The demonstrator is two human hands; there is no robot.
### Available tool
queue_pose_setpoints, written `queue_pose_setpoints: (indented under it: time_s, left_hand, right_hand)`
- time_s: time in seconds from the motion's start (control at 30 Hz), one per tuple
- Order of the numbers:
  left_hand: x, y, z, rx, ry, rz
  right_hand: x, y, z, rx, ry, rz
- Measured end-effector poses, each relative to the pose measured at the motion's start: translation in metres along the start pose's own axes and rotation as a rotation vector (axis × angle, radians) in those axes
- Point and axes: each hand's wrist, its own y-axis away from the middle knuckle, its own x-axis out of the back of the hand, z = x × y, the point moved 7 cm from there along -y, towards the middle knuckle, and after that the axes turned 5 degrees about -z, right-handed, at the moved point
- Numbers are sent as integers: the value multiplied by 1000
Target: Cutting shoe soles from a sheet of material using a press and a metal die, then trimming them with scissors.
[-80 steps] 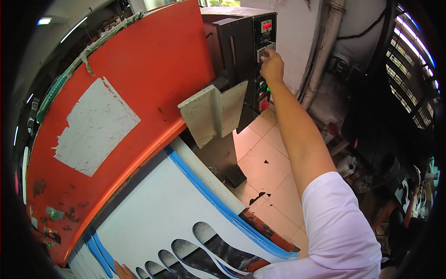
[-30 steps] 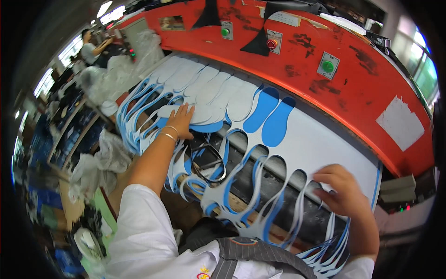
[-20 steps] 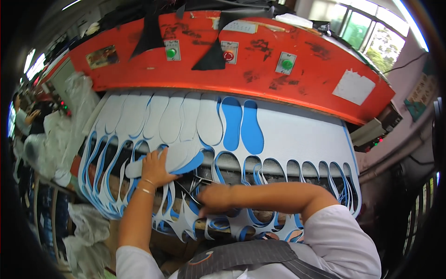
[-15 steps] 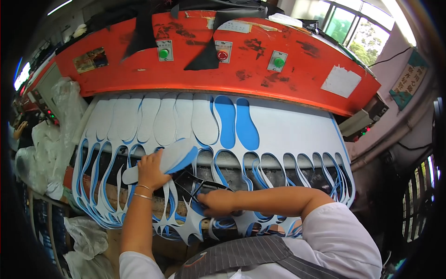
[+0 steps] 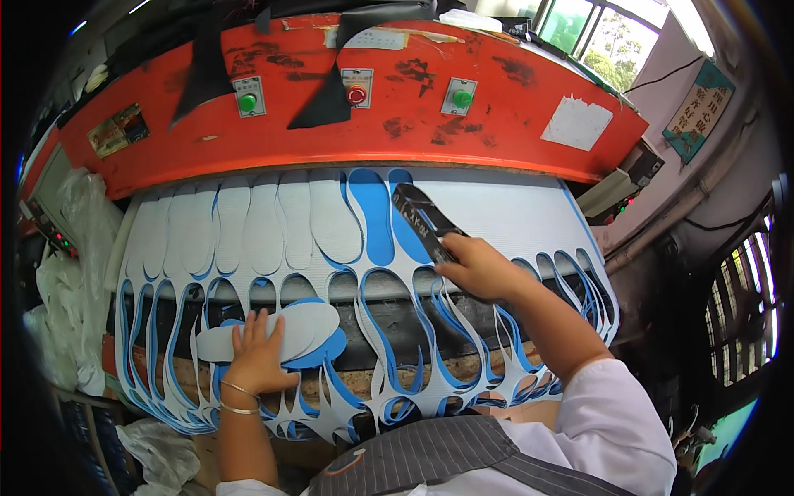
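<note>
My right hand [image 5: 484, 269] grips a black shoe-shaped cutting die [image 5: 426, 221] at its near end. The die is tilted over the white foam sheet [image 5: 504, 198], partly covering the right one of two blue sole-shaped areas [image 5: 370, 217]. My left hand [image 5: 258, 355] lies with spread fingers on a small stack of cut insoles [image 5: 310, 326], white on top with blue showing beneath. That stack rests on the cut-out near part of the sheet. Left of the die, a row of white insole shapes [image 5: 265, 227] is cut into the sheet.
A red press beam [image 5: 331, 140] spans the far side, with two green buttons [image 5: 462, 98] and a red one [image 5: 356, 96]. Looped white and blue offcuts [image 5: 397, 397] hang along the near edge. Clear plastic bags [image 5: 70, 281] stand at the left.
My right hand has lifted the die from near the front edge to over the sheet. My left hand has lowered the insoles onto the near part and spread its fingers. The view has shifted.
</note>
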Motion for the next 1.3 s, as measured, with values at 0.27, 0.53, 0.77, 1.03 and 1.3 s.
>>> queue_pose_setpoints:
  time_s: [0.27, 0.53, 0.77, 1.03, 1.3]
  left_hand:
    - [35, -103, 143, -504, 224, 216]
    - [-7, -225, 193, -382, 156, 535]
    - [-11, -236, 204, -424, 291, 626]
    - [-21, -238, 177, -407, 477, 796]
    - [-18, -256, 180, -437, 462, 703]
  right_hand:
    - [-36, -128, 70, -161, 191, 48]
    - [-39, -165, 92, -160, 209, 94]
    - [-46, -195, 122, -231, 189, 84]
    - [2, -159, 162, 276, -75, 455]
    - [-46, -121, 201, 162, -51, 207]
